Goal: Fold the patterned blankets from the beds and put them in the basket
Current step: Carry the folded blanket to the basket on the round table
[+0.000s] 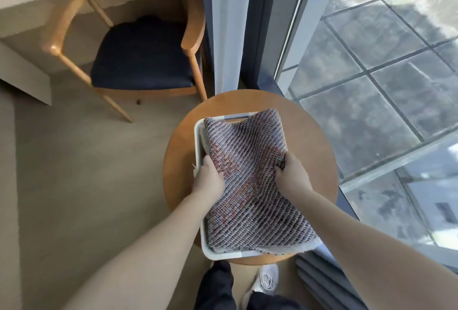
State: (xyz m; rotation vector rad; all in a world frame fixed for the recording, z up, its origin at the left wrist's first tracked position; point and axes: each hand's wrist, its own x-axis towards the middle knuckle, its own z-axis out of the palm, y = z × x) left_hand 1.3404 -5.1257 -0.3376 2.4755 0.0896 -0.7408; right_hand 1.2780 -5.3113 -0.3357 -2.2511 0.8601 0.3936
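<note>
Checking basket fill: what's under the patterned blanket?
The white basket, rim showing around the patterned blanket, with a pale cloth edge at left. The basket's inside is covered.

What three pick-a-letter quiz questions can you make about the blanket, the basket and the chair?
1. Where does the white basket stand? A on a bed; B on the round wooden table; C on the floor.
2. What colour is the wooden chair's seat cushion? A dark blue; B red; C yellow.
3. What are the hands doing? A hanging free; B gripping the patterned blanket; C clapping.
Answers: 1 B, table wood shows around the basket. 2 A, the cushion looks navy. 3 B, the left hand and right hand curl their fingers into the cloth.
</note>
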